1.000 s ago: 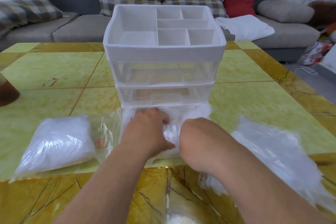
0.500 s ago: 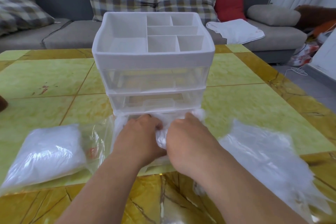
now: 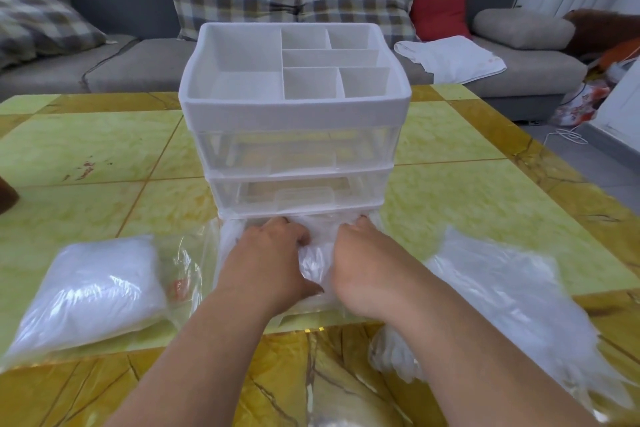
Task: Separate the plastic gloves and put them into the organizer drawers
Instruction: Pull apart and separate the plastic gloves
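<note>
Both hands, the left hand (image 3: 266,260) and right hand (image 3: 360,263) side by side, curl their fingers into the wad of plastic gloves (image 3: 317,258) in the pulled-out bottom drawer (image 3: 325,308) (each equally near), directly before the organizer (image 3: 294,114).

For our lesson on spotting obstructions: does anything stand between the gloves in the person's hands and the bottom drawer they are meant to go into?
Nothing visible does. The left hand and right hand hold the gloves already inside the pulled-out bottom drawer. The closed middle drawer sits above and behind them.
</note>
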Action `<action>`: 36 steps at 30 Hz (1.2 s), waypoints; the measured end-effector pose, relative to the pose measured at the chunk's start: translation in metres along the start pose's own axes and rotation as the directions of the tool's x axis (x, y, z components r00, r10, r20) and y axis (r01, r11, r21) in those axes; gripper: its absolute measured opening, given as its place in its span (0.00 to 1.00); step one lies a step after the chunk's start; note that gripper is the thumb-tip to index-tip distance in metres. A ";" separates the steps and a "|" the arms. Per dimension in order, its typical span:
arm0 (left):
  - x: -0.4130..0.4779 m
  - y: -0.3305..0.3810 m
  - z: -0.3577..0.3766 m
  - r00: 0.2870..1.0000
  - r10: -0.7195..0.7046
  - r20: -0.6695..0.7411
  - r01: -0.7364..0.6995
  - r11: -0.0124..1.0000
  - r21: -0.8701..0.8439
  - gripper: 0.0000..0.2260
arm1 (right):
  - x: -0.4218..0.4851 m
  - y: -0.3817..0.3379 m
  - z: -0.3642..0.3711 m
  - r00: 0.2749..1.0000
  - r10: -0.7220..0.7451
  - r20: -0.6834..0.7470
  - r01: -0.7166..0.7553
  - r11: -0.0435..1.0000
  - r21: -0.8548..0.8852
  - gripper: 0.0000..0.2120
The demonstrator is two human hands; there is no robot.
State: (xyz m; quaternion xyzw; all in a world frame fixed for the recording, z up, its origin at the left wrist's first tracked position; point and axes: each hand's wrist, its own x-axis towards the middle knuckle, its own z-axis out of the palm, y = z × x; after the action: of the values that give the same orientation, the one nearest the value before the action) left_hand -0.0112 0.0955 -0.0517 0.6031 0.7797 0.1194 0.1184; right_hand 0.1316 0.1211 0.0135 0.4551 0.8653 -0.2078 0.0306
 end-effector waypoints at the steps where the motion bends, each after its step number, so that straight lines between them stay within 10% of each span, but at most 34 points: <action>1: 0.001 -0.001 0.001 1.000 -0.001 -0.006 0.001 1.000 0.003 0.23 | -0.008 -0.003 -0.009 1.000 -0.001 -0.005 0.001 1.000 -0.005 0.10; 8: -0.001 -0.001 0.000 1.000 -0.017 0.004 0.017 0.999 -0.028 0.17 | -0.044 -0.023 -0.045 0.987 -0.011 -0.159 0.012 1.000 0.008 0.16; 17: -0.006 0.006 -0.006 0.999 -0.025 0.022 0.026 0.999 -0.048 0.22 | -0.010 -0.018 -0.004 0.980 0.023 0.196 0.007 0.989 -0.150 0.06; 20: -0.005 0.003 -0.003 1.000 -0.025 0.015 0.026 1.000 -0.014 0.25 | -0.017 -0.015 -0.020 0.989 0.016 0.144 0.008 0.987 -0.163 0.18; 26: -0.006 0.004 -0.004 1.000 -0.014 0.002 0.014 0.999 -0.039 0.15 | -0.007 -0.008 -0.024 0.941 -0.162 -0.297 0.133 0.984 -0.116 0.10; 36: -0.011 0.008 -0.013 0.999 -0.014 0.036 0.015 0.999 -0.040 0.21 | 0.034 0.018 0.034 0.955 -0.270 -0.120 0.262 0.962 -0.080 0.17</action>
State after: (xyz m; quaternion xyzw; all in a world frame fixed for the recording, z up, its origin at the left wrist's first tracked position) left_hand -0.0057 0.0863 -0.0362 0.5970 0.7793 0.1232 0.1452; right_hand 0.1211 0.1432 -0.0315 0.3458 0.9249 -0.1526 -0.0398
